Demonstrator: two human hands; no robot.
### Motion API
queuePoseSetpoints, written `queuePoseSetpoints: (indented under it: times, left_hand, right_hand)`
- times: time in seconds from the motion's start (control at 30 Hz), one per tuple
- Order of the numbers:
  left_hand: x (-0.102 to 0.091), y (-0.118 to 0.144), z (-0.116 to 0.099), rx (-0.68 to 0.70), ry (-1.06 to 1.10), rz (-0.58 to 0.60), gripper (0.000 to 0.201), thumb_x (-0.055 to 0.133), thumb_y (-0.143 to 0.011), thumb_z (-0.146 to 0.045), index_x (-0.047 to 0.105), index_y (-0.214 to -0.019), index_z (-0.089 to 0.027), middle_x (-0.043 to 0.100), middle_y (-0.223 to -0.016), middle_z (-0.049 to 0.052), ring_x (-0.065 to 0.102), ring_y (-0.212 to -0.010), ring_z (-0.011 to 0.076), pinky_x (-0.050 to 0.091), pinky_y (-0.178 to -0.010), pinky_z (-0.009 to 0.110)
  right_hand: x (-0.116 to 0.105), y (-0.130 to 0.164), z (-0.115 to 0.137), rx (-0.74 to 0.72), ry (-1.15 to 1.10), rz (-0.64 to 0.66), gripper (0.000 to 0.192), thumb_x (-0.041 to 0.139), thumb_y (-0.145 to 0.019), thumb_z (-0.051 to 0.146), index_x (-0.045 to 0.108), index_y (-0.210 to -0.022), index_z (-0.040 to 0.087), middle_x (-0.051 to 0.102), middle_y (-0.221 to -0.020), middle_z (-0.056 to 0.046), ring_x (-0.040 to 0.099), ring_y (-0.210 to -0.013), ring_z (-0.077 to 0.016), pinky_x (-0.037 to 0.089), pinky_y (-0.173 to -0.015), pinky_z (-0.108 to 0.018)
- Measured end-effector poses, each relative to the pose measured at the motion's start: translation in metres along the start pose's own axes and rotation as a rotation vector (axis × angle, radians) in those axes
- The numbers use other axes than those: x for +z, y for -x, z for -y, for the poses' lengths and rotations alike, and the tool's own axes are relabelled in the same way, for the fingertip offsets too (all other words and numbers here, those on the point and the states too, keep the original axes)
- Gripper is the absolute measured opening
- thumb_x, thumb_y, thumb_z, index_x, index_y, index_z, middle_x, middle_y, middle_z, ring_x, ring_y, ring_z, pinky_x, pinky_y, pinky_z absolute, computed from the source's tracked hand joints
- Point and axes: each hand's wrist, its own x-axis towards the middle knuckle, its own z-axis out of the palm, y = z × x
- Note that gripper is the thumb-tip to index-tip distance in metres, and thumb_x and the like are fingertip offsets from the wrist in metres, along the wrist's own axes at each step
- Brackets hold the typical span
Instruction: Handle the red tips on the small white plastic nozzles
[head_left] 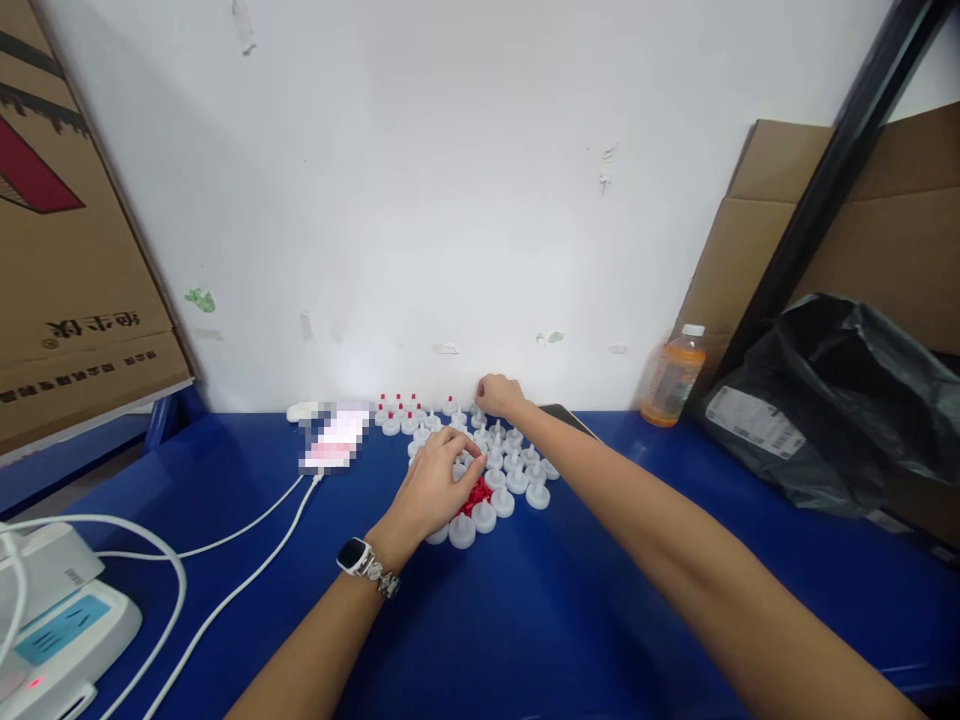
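A cluster of white nozzle caps (pixel 537 494) stands upright on the blue table, spouts up. In their midst lies a pile of small red tips (pixel 477 494). My left hand (pixel 439 480) is over the near left part of the cluster, beside the red pile. Its thumb and forefinger come together, and anything between them is too small to make out. At the back, my right hand (pixel 500 395) has its fingers pinched together just above a white nozzle cap (pixel 478 419); what they hold is hidden. Several caps with red tips (pixel 409 420) stand at the back left.
A phone (pixel 334 440) with a white cable lies left of the caps. A white power strip (pixel 71 610) sits at the near left. An orange drink bottle (pixel 673 378) and a black plastic bag (pixel 832 400) stand right. A white wall (pixel 480 200) rises behind.
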Motion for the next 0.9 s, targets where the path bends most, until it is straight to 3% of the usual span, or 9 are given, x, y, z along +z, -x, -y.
queuePoseSetpoints:
  times: [0.13,0.23,0.37,0.5,0.63,0.8,0.9]
  left_hand:
    - [-0.002,0.001,0.003,-0.018,-0.024,-0.016,0.021,0.047,-0.097,-0.039,0.061,-0.095,-0.024,0.061,-0.107,0.004,0.058,-0.108,0.0237,0.047,-0.094,0.042]
    - [0.002,0.001,0.004,-0.016,-0.016,-0.065,0.022,0.048,-0.097,-0.039,0.058,-0.108,-0.024,0.059,-0.113,0.006,0.059,-0.106,0.0231,0.047,-0.094,0.042]
    - [0.009,-0.001,0.005,-0.018,0.036,-0.175,0.040,0.054,-0.093,-0.039,0.046,-0.129,-0.022,0.055,-0.126,0.010,0.059,-0.103,0.0221,0.050,-0.090,0.041]
    - [0.009,-0.002,-0.001,-0.008,0.116,-0.138,0.045,0.055,-0.093,-0.041,0.044,-0.133,-0.024,0.059,-0.121,0.009,0.061,-0.096,0.0200,0.052,-0.080,0.036]
    - [0.004,-0.001,-0.010,0.029,0.194,-0.082,0.035,0.049,-0.097,-0.043,0.051,-0.126,-0.024,0.063,-0.105,0.006,0.063,-0.089,0.0172,0.052,-0.074,0.030]
    - [-0.002,0.000,-0.018,0.040,0.210,-0.076,0.036,0.047,-0.098,-0.044,0.051,-0.126,-0.022,0.062,-0.100,0.004,0.062,-0.084,0.0154,0.051,-0.071,0.027]
    - [-0.004,-0.001,-0.020,0.072,0.199,-0.072,0.039,0.051,-0.096,-0.044,0.049,-0.129,-0.022,0.060,-0.100,0.004,0.062,-0.085,0.0155,0.051,-0.074,0.028]
  right_hand:
    - [-0.010,0.008,0.001,0.012,-0.043,-0.066,0.014,0.058,-0.083,0.022,0.070,-0.088,0.017,0.074,-0.100,-0.014,0.068,-0.099,-0.0268,0.046,-0.087,-0.036]
    - [-0.026,0.035,-0.003,0.005,-0.170,-0.145,0.017,0.053,-0.087,0.027,0.067,-0.092,0.019,0.075,-0.097,-0.008,0.068,-0.090,-0.0206,0.047,-0.078,-0.029]
    - [-0.038,0.089,-0.004,-0.036,-0.717,-0.173,0.015,0.058,-0.084,0.033,0.060,-0.081,0.019,0.073,-0.076,-0.004,0.064,-0.067,-0.0152,0.045,-0.064,-0.025]
    - [-0.030,0.133,0.000,-0.050,-1.077,-0.143,0.025,0.061,-0.081,0.044,0.056,-0.078,0.019,0.070,-0.070,-0.004,0.059,-0.062,-0.0151,0.045,-0.062,-0.027]
    - [-0.020,0.152,0.005,-0.083,-1.125,-0.163,0.028,0.057,-0.085,0.048,0.052,-0.078,0.021,0.064,-0.066,0.000,0.056,-0.062,-0.0147,0.044,-0.063,-0.027]
    - [-0.018,0.157,0.008,-0.167,-0.987,-0.180,0.039,0.044,-0.093,0.051,0.045,-0.069,0.022,0.048,-0.061,0.004,0.045,-0.059,-0.0125,0.037,-0.058,-0.025]
    - [-0.014,0.156,0.010,-0.162,-1.056,-0.190,0.042,0.043,-0.093,0.053,0.044,-0.066,0.021,0.043,-0.059,0.004,0.041,-0.057,-0.0123,0.034,-0.056,-0.026]
